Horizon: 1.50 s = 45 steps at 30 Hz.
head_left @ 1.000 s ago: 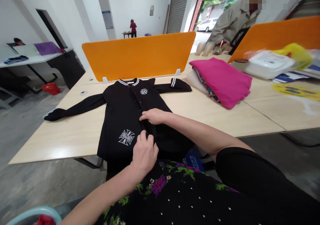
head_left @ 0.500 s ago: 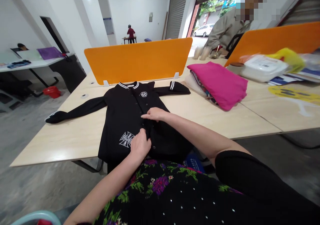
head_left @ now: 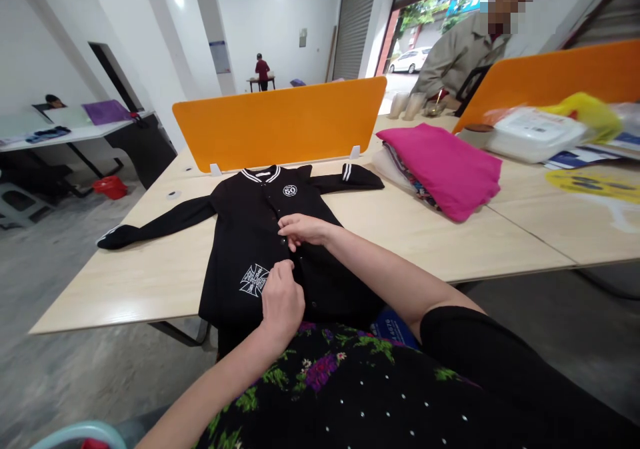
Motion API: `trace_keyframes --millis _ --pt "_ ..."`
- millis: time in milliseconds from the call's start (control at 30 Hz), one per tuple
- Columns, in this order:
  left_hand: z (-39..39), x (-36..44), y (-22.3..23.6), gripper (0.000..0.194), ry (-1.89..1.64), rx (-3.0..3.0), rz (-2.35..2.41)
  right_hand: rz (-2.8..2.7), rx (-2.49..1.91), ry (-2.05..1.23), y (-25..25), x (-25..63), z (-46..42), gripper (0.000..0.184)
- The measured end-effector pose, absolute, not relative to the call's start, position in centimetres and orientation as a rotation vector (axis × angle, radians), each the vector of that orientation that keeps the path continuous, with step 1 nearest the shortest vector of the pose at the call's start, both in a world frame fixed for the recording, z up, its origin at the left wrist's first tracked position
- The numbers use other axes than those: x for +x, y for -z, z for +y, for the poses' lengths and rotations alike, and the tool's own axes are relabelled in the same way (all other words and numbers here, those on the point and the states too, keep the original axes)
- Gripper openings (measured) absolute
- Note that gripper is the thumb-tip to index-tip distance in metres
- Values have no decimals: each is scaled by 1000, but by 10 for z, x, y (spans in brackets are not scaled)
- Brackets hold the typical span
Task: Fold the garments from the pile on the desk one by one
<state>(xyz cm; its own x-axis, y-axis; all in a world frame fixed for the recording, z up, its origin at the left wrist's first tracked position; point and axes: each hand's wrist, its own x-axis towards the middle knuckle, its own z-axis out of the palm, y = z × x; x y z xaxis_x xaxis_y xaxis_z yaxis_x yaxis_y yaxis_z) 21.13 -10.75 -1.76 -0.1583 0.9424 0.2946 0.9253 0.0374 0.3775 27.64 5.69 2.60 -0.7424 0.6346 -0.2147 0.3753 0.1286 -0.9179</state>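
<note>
A black jacket with white-striped collar and cuffs lies front up on the table, its sleeves spread to both sides. White print marks its chest and its lower left front. My right hand is closed in a pinch on the jacket's front edge, near a snap button in the middle. Just below it, my left hand is closed too, fingertips at the same front opening beside the lower print. The fingertips of the left hand partly hide the cloth under them. The jacket's hem hangs over the near table edge.
An orange divider stands behind the jacket on the wooden table. Folded pink cloth lies to the right, with a white plastic container beyond. A person in a grey jacket sits across. A basin rim shows lower left.
My right hand has drawn its fingers in from a pointing pose to a pinch at the front opening. My left hand has shifted slightly, still closed near the opening. The view has moved a little.
</note>
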Motion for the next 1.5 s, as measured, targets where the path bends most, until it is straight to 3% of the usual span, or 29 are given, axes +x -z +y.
trace_keyframes --millis 100,200,300,400,567,733,833,1033,1133,1300,1500 --pt "-114 217 17 29 -517 2198 2166 -2247 -1194 -1650 -18 284 59 21" --pt "-120 222 14 33 -288 2188 2104 -2440 -1356 -1340 -15 286 57 17" --pt "-126 220 11 40 -306 2211 1952 -2622 -1331 -971 -16 284 56 9" --pt "-133 208 8 34 -333 2177 1753 -2716 -1411 -716 -17 281 57 3" --pt "-146 169 6 14 -461 2130 1763 -2669 -1464 -921 -20 273 63 15" --pt "-163 108 16 35 -266 2125 2743 -2503 -1491 -991 -18 259 65 40" --pt "-170 85 24 41 -55 1993 2913 -2435 -1384 -1043 -11 254 65 57" --pt "-158 87 20 31 98 1930 2853 -2427 -1339 -1007 -6 255 64 47" --pt "-156 79 17 26 -12 1873 2828 -2352 -1341 -1092 -5 256 62 45" --pt "-173 47 22 24 -275 1584 3048 -2124 -1271 -1534 -1 255 60 62" --pt "-191 40 33 26 -850 1215 2826 -2004 -1253 -1614 -1 249 60 60"
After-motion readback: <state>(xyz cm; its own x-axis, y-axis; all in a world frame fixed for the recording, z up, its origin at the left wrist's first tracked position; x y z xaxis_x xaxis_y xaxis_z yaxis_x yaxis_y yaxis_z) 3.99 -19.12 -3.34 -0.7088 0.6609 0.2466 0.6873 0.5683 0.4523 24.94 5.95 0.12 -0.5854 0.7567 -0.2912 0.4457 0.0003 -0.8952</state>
